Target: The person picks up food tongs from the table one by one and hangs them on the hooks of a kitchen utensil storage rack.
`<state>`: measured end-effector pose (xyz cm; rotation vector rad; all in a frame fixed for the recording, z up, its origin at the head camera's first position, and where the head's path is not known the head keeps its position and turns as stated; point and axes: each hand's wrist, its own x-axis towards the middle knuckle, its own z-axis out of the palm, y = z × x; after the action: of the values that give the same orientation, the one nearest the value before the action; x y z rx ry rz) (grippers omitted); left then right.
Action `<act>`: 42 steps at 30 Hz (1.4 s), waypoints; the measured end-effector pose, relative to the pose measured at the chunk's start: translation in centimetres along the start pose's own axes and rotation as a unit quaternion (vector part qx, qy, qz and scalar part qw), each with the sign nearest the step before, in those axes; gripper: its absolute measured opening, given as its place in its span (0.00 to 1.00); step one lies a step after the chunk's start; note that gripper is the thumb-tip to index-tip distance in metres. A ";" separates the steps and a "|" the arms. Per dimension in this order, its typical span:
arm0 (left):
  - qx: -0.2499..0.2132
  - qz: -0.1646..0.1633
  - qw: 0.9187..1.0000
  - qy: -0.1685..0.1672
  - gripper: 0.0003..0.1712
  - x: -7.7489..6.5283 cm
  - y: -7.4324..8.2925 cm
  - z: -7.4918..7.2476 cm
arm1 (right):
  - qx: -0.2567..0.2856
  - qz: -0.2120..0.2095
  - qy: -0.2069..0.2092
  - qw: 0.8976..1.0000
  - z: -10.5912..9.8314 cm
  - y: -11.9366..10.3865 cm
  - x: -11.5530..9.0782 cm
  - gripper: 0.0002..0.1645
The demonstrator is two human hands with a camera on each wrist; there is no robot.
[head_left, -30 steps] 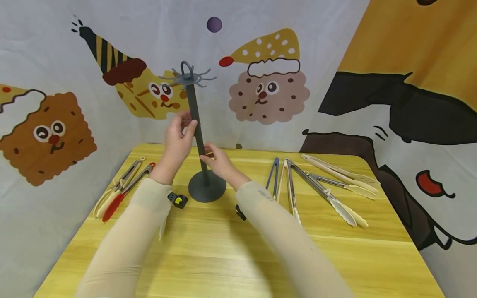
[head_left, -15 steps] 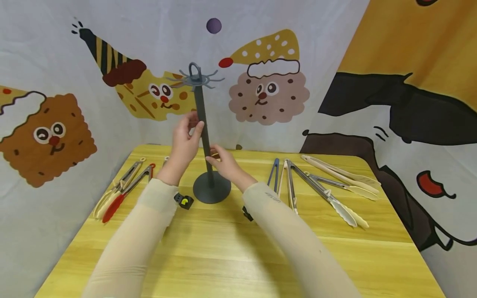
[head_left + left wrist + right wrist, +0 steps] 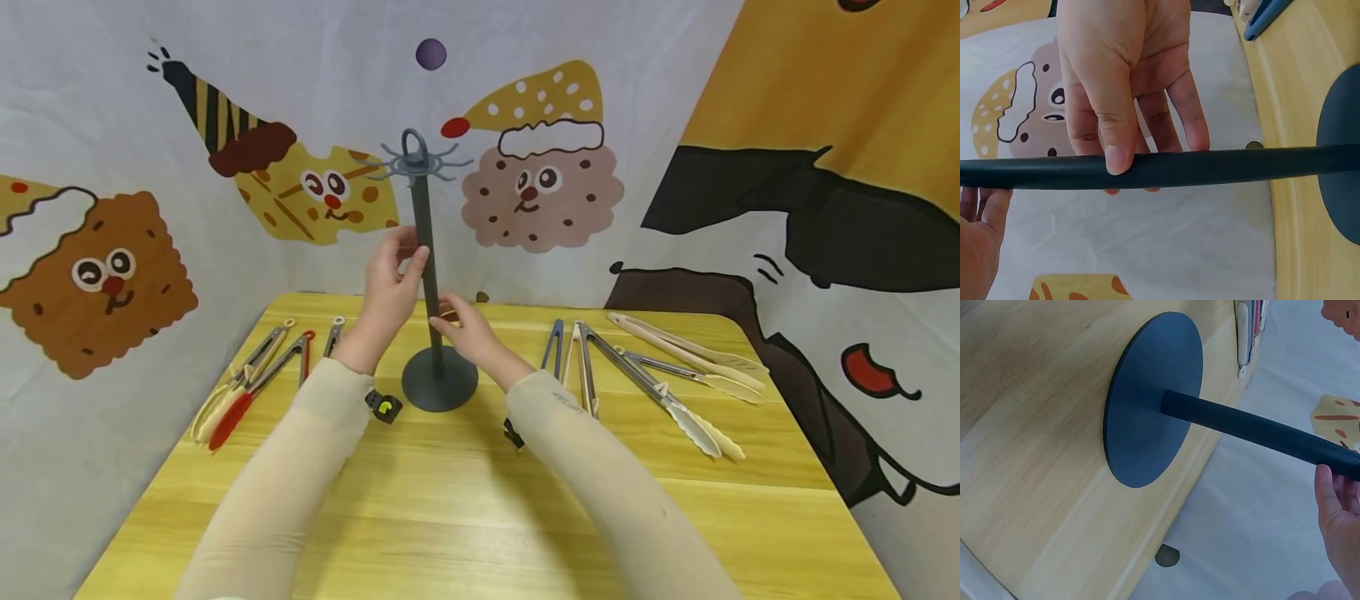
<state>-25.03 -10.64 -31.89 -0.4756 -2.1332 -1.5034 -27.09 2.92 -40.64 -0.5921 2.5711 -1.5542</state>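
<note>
A dark grey utensil stand (image 3: 423, 217) has a round base (image 3: 440, 380), a ring of hooks and a loop on top. Its base sits close on the wooden table. My left hand (image 3: 393, 275) grips the upper pole, thumb in front and fingers behind. Lower down, nearer the base, my right hand (image 3: 474, 333) holds the pole between thumb and fingers. The left wrist view shows the right hand (image 3: 1129, 81) with its thumb across the pole (image 3: 1222, 167), and part of the left hand (image 3: 982, 237). In the right wrist view the right hand (image 3: 1340, 525) meets the pole at the frame's edge.
Left of the stand lie cream tongs (image 3: 238, 385), red-tipped tongs (image 3: 243, 406) and another pair's metal end (image 3: 334, 335), partly behind my arm. Blue tongs (image 3: 557, 343) and several metal and cream tongs (image 3: 660, 390) lie on the right. A cartoon-printed cloth (image 3: 555, 275) hangs behind the table.
Both hands have moved the stand to the right across the table, keeping their hold on the pole. The tongs' metal end behind my left arm has come into view.
</note>
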 end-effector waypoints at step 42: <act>-0.003 0.031 0.999 -0.015 0.23 0.4 -1.0 3.7 | -0.015 -0.016 0.002 1.000 -3.7 1.6 -1.8 0.19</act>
<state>-26.58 -7.47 -33.51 -0.5646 -2.1179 -1.4763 -26.84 7.31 -40.50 -0.6366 2.6060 -1.5295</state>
